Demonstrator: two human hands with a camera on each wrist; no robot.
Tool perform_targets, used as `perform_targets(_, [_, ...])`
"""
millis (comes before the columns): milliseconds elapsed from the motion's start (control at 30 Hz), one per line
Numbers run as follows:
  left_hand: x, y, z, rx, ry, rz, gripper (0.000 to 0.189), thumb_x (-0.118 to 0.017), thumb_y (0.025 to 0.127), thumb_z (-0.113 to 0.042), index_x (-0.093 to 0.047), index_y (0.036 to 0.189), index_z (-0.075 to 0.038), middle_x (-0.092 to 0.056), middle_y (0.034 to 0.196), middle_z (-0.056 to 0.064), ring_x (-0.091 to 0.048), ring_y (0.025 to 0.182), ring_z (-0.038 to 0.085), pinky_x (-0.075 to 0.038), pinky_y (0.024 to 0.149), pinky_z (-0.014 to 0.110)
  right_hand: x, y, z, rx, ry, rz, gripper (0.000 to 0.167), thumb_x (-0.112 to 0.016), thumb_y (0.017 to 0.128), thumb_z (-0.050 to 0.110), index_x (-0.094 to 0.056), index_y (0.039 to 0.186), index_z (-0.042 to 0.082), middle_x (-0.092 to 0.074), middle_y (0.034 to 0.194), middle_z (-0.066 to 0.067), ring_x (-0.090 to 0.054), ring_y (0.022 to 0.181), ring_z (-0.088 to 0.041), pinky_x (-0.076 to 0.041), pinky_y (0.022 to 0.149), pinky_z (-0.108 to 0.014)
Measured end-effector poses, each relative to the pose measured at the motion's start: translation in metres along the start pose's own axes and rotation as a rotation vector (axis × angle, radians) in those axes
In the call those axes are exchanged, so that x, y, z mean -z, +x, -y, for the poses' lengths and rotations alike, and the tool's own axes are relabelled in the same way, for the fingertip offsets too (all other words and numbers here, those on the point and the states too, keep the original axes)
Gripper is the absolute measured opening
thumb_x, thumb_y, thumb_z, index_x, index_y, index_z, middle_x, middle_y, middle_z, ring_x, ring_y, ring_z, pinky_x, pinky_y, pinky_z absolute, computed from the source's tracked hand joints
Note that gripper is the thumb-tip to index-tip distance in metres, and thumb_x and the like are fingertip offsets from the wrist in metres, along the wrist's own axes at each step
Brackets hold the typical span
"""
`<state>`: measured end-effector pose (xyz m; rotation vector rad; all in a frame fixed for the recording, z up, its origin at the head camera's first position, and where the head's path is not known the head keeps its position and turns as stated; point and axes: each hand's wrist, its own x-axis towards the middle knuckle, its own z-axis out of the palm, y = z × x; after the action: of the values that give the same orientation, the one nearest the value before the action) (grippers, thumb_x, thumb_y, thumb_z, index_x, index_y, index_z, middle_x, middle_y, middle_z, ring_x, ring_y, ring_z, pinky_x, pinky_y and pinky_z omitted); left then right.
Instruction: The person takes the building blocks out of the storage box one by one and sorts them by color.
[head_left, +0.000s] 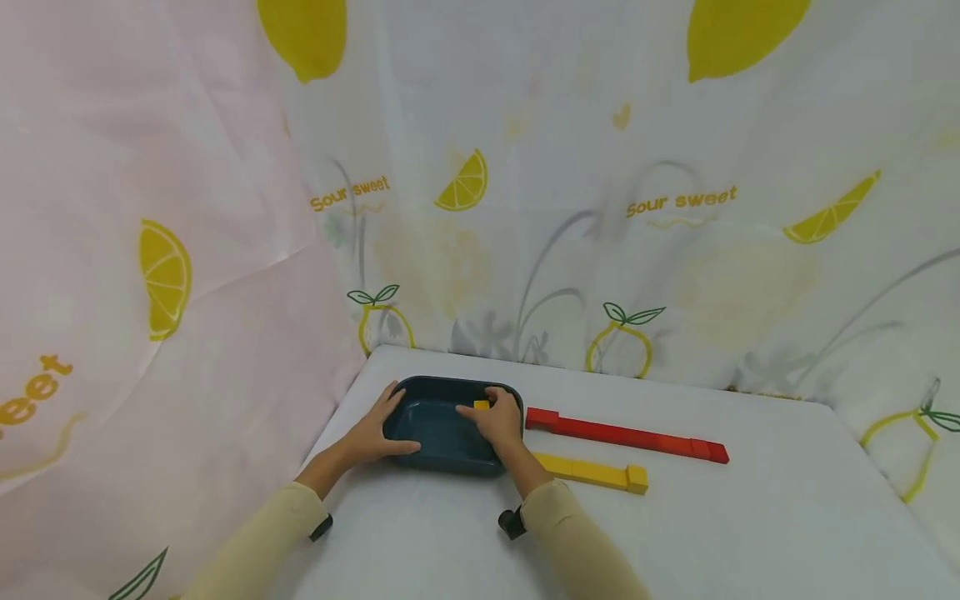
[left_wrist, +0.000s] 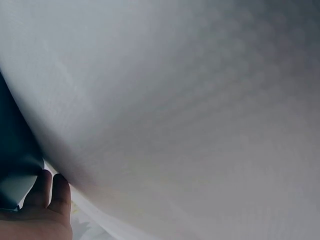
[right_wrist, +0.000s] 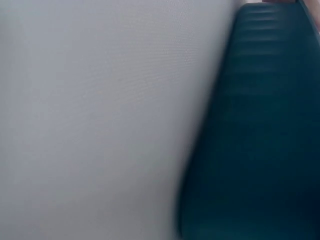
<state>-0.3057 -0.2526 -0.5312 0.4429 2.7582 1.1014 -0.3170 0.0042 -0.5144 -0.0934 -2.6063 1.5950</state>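
Note:
A dark teal rectangular tray [head_left: 442,425] stands on the white table, a little left of the middle in the head view. My left hand [head_left: 371,433] holds the tray by its left end, thumb over the near side and fingers at the far left corner. In the left wrist view, fingertips [left_wrist: 60,195] rest by the tray's outer wall [left_wrist: 17,145]. Over the tray's right end, my right hand [head_left: 500,422] pinches a small yellow block [head_left: 482,405] between thumb and fingers. The right wrist view shows mostly the tray's outer side [right_wrist: 255,130].
Right of the tray, red blocks [head_left: 622,433] lie end to end in a long row. Nearer to me is a shorter row of yellow blocks [head_left: 592,472], its left end partly behind my right wrist. A lemon-printed cloth [head_left: 525,250] hangs behind the white table [head_left: 712,525].

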Motion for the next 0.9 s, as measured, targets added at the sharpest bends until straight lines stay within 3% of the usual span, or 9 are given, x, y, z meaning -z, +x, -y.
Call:
perform_targets(233, [-0.0007, 0.0010, -0.0039, -0.002, -0.008, -0.006, 0.115, -0.079, 0.075, -0.055, -0.012, 0.160, -0.014, 0.005, 0.168, 0.010, -0.010, 0.151, 0.044, -0.023, 0.112, 0.071, -0.0041, 0.0031, -0.0027, 0.018, -0.050, -0.006, 0.064, -0.085, 0.078, 0.029, -0.060, 0.129, 0.001, -0.062, 0.130, -0.017, -0.060, 0.116, -0.033, -0.051, 0.100, -0.045])
perform_targets(600, [0.0015, 0.0030, -0.0074, 0.022, 0.018, 0.003, 0.115, -0.079, 0.076, -0.055, -0.012, 0.160, -0.013, 0.005, 0.168, 0.011, -0.008, 0.152, 0.043, -0.020, 0.115, 0.069, -0.0061, 0.0069, 0.0030, -0.031, -0.075, 0.098, 0.056, -0.087, 0.076, 0.022, -0.064, 0.125, 0.004, -0.065, 0.122, -0.018, -0.063, 0.103, -0.029, -0.056, 0.088, -0.041])
perform_targets(900, [-0.0021, -0.0006, -0.0045, 0.035, -0.020, 0.002, 0.114, -0.080, 0.075, -0.054, -0.014, 0.160, -0.014, 0.006, 0.168, 0.011, -0.006, 0.152, 0.043, -0.018, 0.115, 0.069, -0.0096, 0.0056, -0.0022, 0.043, -0.098, 0.179, 0.054, -0.087, 0.076, 0.021, -0.065, 0.123, 0.004, -0.065, 0.126, -0.017, -0.061, 0.106, -0.030, -0.053, 0.095, -0.046])
